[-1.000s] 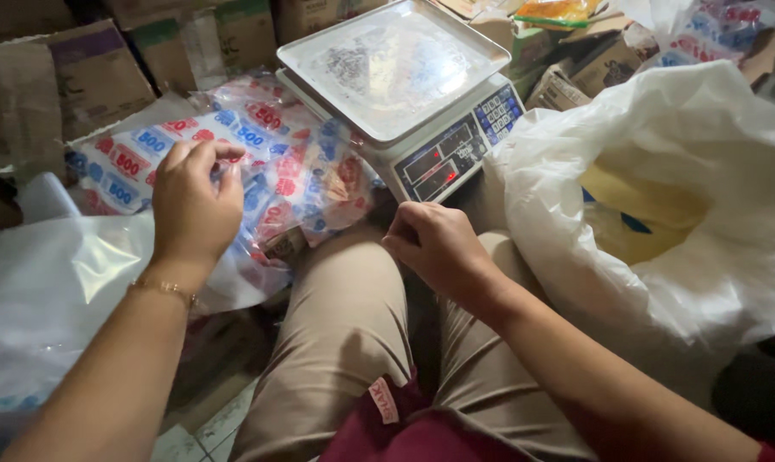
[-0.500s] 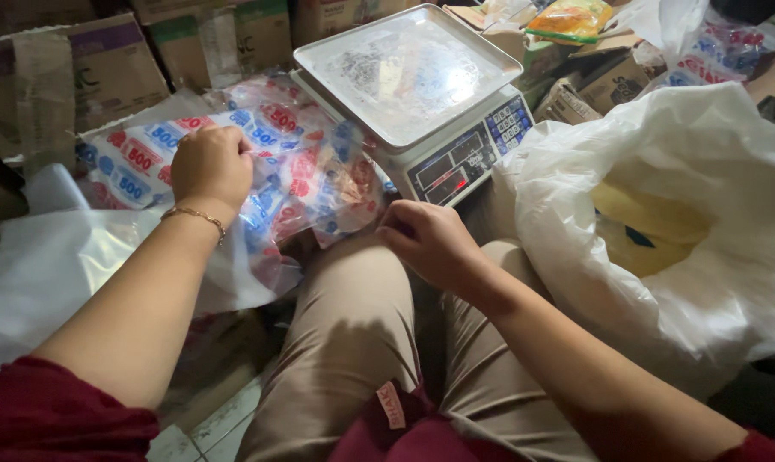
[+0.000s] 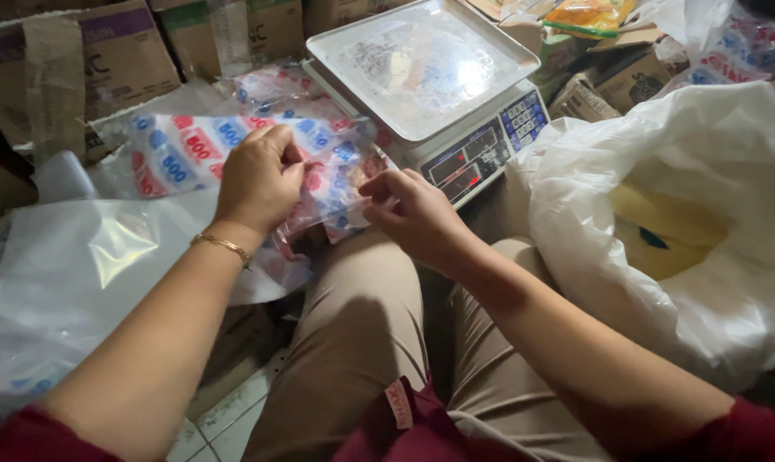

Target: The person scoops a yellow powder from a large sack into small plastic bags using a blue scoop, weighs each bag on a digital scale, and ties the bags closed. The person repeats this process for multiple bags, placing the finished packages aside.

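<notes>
Beside our knee, the big white sack [image 3: 661, 214] is gaping open, and the scale [image 3: 430, 77] is standing ahead. We are pinching one printed clear bag [image 3: 327, 171] with left hand [image 3: 259, 180] and right hand [image 3: 409, 210], peeling gently to avoid tearing.

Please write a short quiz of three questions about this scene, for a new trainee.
1. True or false: the scale's metal tray carries a filled bag.
2. Which hand wears the thin bracelet? A) left B) right
3. What do the left hand and right hand pinch between them?

Key
1. False; the tray is bare.
2. A, the left.
3. A clear printed plastic bag from the pile beside the scale.
</notes>
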